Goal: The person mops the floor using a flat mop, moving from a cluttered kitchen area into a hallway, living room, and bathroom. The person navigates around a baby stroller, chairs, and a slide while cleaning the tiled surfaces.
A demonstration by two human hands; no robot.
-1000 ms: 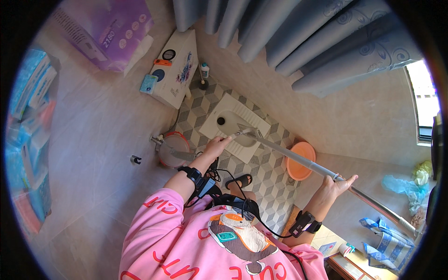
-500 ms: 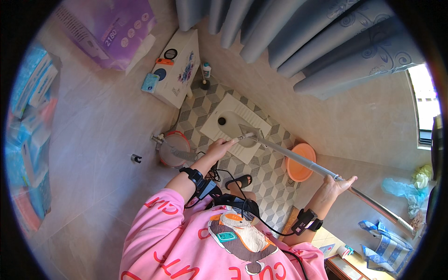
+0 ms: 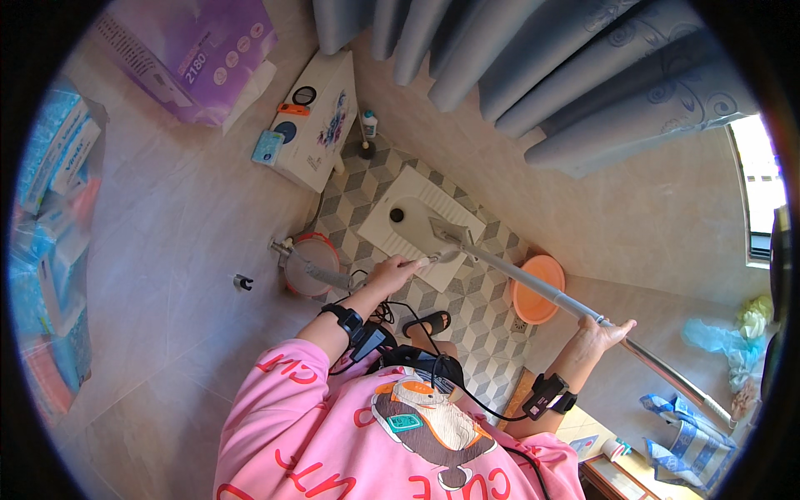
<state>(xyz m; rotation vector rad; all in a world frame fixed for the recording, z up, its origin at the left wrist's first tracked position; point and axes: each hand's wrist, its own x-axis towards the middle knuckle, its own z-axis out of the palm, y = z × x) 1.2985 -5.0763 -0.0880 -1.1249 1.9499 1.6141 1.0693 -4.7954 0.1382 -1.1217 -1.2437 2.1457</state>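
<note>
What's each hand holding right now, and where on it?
Right hand grips the long grey pole around its middle. Left hand holds a spray hose nozzle at its handle, aimed at the squat toilet.

Grey curtains point(image 3: 533, 75) hang above the checkered floor tiles point(image 3: 475, 317). An orange basin point(image 3: 537, 287) sits near a black sandal point(image 3: 429, 321). A purple tissue pack point(image 3: 196, 50) lies beside a white box point(image 3: 317, 117).

The long pole's point(image 3: 533, 283) far end is lost in the dark rim at right
</note>
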